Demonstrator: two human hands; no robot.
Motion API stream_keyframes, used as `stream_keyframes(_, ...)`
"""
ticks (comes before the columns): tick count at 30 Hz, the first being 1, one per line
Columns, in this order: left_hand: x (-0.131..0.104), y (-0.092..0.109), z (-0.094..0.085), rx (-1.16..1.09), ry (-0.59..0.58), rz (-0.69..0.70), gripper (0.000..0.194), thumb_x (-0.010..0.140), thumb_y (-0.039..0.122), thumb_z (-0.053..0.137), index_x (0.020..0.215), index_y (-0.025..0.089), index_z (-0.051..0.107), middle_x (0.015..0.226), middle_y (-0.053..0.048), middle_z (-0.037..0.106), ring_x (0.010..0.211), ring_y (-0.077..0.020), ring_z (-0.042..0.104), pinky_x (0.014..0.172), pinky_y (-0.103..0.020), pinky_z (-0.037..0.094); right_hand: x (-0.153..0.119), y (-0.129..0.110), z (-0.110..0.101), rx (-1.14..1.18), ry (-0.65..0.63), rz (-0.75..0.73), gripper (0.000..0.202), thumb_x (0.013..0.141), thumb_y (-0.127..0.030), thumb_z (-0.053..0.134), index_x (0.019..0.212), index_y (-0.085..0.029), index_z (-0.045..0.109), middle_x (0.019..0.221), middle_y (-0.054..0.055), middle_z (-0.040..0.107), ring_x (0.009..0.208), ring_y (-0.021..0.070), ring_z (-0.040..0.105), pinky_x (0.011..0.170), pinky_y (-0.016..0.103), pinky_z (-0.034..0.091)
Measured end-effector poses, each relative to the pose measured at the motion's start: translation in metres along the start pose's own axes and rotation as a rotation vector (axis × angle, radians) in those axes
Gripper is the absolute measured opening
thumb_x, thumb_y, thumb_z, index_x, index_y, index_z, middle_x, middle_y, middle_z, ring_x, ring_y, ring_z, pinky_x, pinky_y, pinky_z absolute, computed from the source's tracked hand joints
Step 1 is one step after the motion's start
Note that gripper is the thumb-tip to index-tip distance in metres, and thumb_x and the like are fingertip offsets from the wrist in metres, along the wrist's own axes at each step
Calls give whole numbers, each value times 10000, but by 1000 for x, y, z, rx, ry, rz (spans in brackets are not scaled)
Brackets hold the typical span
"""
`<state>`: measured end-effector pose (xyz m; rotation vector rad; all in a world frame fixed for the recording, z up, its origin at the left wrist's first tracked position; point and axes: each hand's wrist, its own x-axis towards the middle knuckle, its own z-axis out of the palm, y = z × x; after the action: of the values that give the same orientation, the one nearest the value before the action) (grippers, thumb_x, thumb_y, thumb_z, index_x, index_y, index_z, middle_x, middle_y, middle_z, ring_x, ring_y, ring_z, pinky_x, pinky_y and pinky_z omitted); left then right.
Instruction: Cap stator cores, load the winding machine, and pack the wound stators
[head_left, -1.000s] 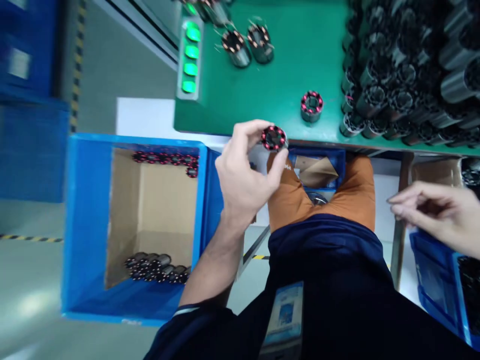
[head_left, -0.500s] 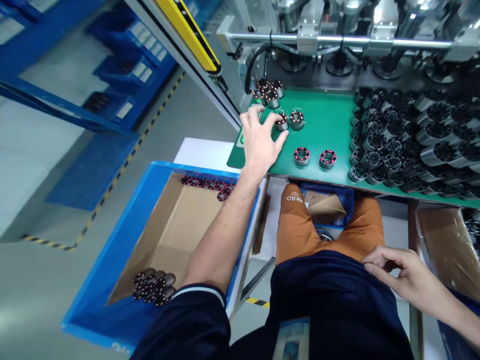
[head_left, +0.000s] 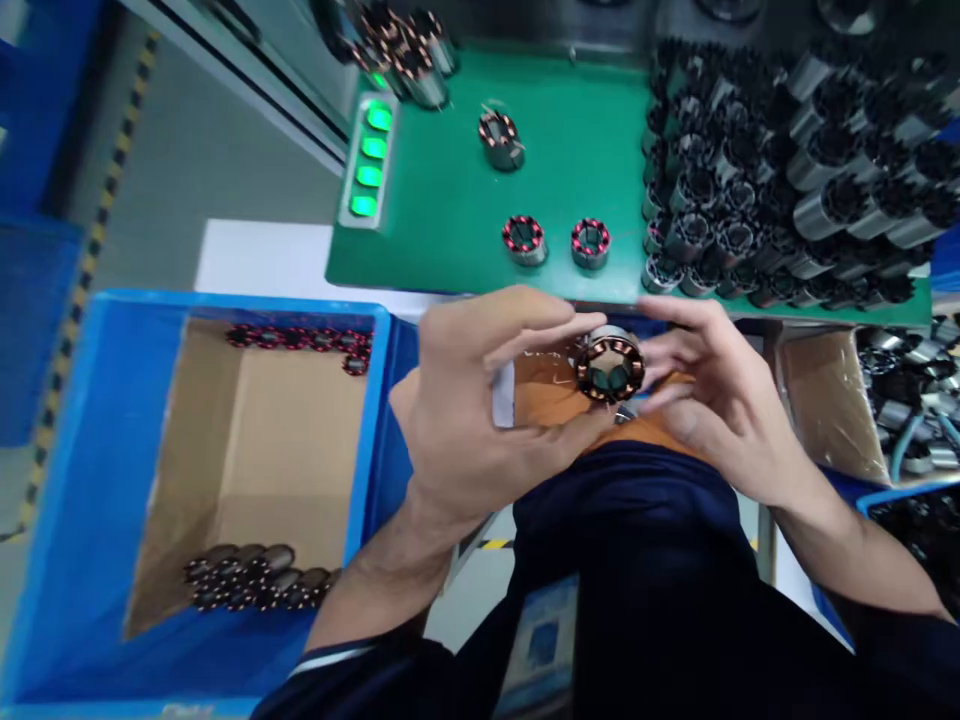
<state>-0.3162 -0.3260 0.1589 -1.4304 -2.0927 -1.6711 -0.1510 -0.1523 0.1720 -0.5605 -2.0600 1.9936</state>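
In front of my lap, my left hand [head_left: 480, 400] pinches a motor stator [head_left: 628, 338] between thumb and fingers. This metal ring has copper windings, and its wound end faces me. My right hand [head_left: 720, 400] is beside the ring's right edge with fingers apart and curved. Whether its fingertips touch the stator I cannot tell. On the green work surface [head_left: 442, 220] stands another copper-wound stator [head_left: 501, 140] with loose wire ends. Nearer to me are two stators with red windings, a left one [head_left: 524, 241] and a right one [head_left: 590, 243].
Copper-wound stators [head_left: 424, 75] cluster at the back left, by a strip of green lights [head_left: 367, 160]. Rows of dark cores [head_left: 739, 240] fill the right side. A cardboard-lined blue bin [head_left: 375, 400] at left holds several stators. Metal parts [head_left: 907, 380] lie at far right.
My left hand has lifted a copper-wound stator off the green surface and brought it toward my body. My right hand has risen from my lap to beside it. The view has tilted down.
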Motion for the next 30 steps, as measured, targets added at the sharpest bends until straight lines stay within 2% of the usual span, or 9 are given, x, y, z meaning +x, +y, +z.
stream_keyframes(6, -10, -11, 7, 18, -165, 50, 485, 1020, 499, 965, 1457, 414, 775, 1307, -5, 881, 1110, -268, 899, 920, -428, 793, 9, -10, -2, 41, -92, 119, 519, 1046, -567, 904, 1451, -269, 779, 1108, 45, 827, 961, 195, 806, 899, 334, 713)
stream_keyframes(9, -14, -14, 6, 43, -155, 139, 287, 1074, 390, 922, 1342, 440, 836, 1378, 33, 877, 1123, -239, 893, 943, -421, 755, 4, 1, -14, 119, -113, 157, 440, 1045, -506, 922, 1397, -267, 809, 1056, 18, 844, 894, 161, 808, 857, 296, 713)
stream_keyframes(12, -9, -14, 4, 109, -129, 274, 214, 1053, 247, 920, 1150, 435, 883, 1268, 84, 901, 986, -206, 883, 796, -406, 670, -1, 10, -22, 155, -98, 194, 414, 1046, -498, 920, 1377, -269, 823, 1074, 21, 865, 942, 174, 840, 850, 288, 730)
stream_keyframes(16, -5, -18, 6, 194, -144, 448, 189, 1096, 204, 833, 1088, 388, 875, 1105, 88, 910, 910, -201, 841, 651, -408, 538, -4, 11, -24, 158, -22, 206, 447, 1019, -518, 931, 1375, -274, 815, 1193, 55, 882, 1083, 223, 862, 958, 351, 752)
stream_keyframes(19, -22, -33, 23, 161, -132, 355, 59, 1100, 292, 847, 1090, 348, 858, 1056, 39, 896, 952, -231, 803, 757, -422, 568, -6, 9, -26, 204, 123, 173, 488, 975, -562, 943, 1372, -316, 800, 1209, 47, 873, 1164, 264, 854, 975, 405, 763)
stream_keyframes(24, -63, -63, 55, -47, -362, -5, 63, 1090, 281, 854, 1029, 267, 847, 963, -3, 856, 902, -220, 772, 822, -388, 592, -14, 15, -28, 146, 159, 84, 470, 998, -542, 926, 1387, -324, 778, 1231, 54, 872, 1148, 266, 854, 1081, 452, 730)
stream_keyframes(26, -63, -63, 56, -121, -234, -121, 60, 1065, 340, 909, 1056, 285, 885, 976, -9, 855, 886, -206, 777, 831, -371, 616, -17, 19, -25, 90, 141, 84, 460, 1034, -539, 898, 1420, -326, 762, 1251, 59, 872, 1181, 267, 853, 1092, 446, 719)
stream_keyframes(28, -52, -53, 53, -188, -78, -191, 226, 1009, 501, 973, 1106, 307, 912, 1021, -26, 850, 920, -211, 782, 857, -375, 647, -18, 22, -22, 53, 128, 84, 475, 1044, -546, 890, 1435, -316, 751, 1245, 65, 875, 1188, 267, 854, 1072, 431, 718)
stream_keyframes(30, -37, -37, 50, -235, -30, -212, 388, 947, 643, 994, 1130, 309, 918, 1068, -43, 840, 973, -225, 782, 888, -390, 669, -17, 23, -18, 48, 118, 80, 473, 1040, -538, 897, 1421, -300, 748, 1208, 64, 879, 1153, 253, 856, 1034, 401, 719)
